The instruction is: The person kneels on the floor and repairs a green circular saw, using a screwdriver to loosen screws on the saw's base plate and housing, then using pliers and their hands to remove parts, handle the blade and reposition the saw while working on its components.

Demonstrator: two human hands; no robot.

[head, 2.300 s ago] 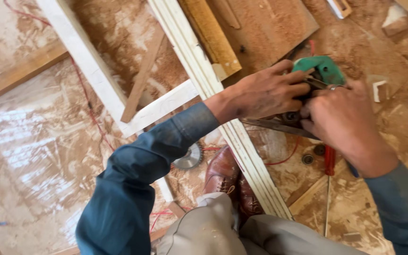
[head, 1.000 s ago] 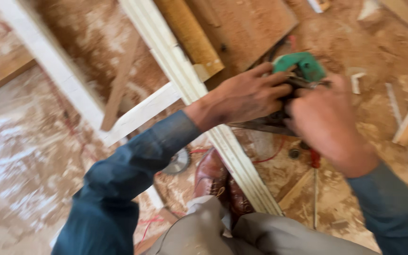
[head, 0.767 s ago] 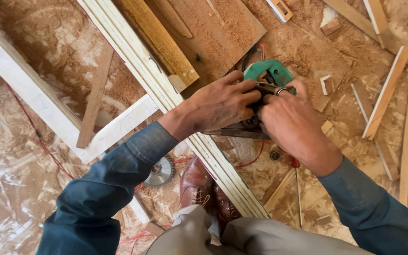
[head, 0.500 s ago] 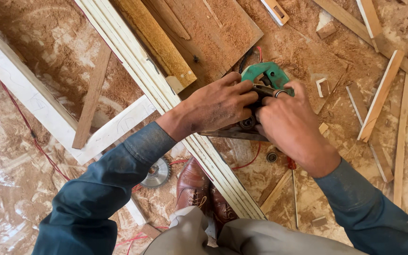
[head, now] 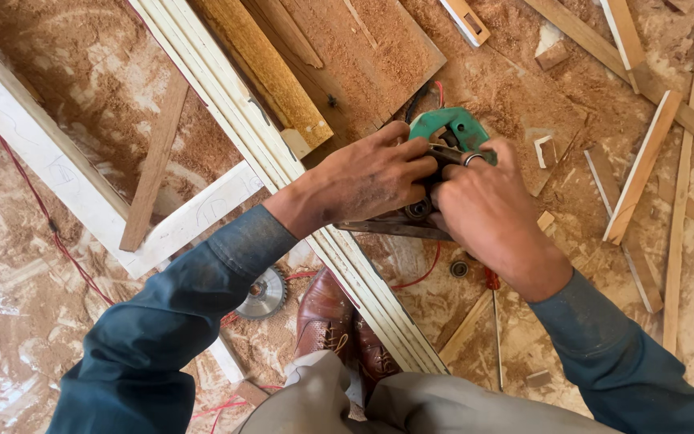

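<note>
A green power saw (head: 453, 133) rests on the sawdust-covered floor beside a long white moulded strip (head: 283, 185). My left hand (head: 363, 178) grips the saw's body from the left. My right hand (head: 483, 210) covers it from the right, fingers curled on a dark metal part near the saw's hub. The saw's flat base plate (head: 387, 228) shows under my hands. Much of the saw is hidden by both hands.
A loose circular saw blade (head: 263, 294) lies by my brown shoes (head: 339, 325). A small ring (head: 459, 268) and a red-handled screwdriver (head: 494, 309) lie under my right wrist. A wooden board (head: 347, 56), white frame pieces (head: 58, 181), a red cord (head: 50, 229) and several wood offcuts (head: 636, 169) surround me.
The view has swung so the saw and my hands sit nearer the frame's middle. Both hands have stayed on the saw, with the fingers shifting slightly.
</note>
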